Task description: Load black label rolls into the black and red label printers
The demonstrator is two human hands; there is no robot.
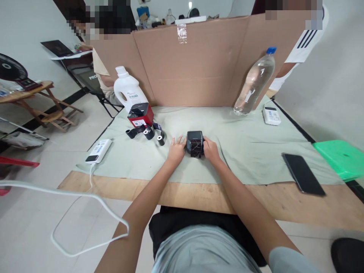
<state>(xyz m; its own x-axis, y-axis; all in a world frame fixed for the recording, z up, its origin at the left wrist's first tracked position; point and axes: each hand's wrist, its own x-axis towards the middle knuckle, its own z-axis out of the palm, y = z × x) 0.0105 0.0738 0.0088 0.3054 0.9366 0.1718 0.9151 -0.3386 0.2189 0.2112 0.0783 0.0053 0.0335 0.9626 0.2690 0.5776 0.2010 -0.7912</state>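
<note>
arms [143,206] converge; left hand [176,152], right hand [211,149] flank black device [195,143]

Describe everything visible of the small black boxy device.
The small black boxy device, plastic-looking with rounded corners, rests on the pale green cloth. A glossy black strip with pale branching lines covers part of its near side. The right hand touches its right edge; the left hand is at its left, contact unclear.

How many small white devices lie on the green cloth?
2: a white device near the left edge of the cloth, and another at the far right, beyond the phone. Any behind the jug would be hidden.
</note>
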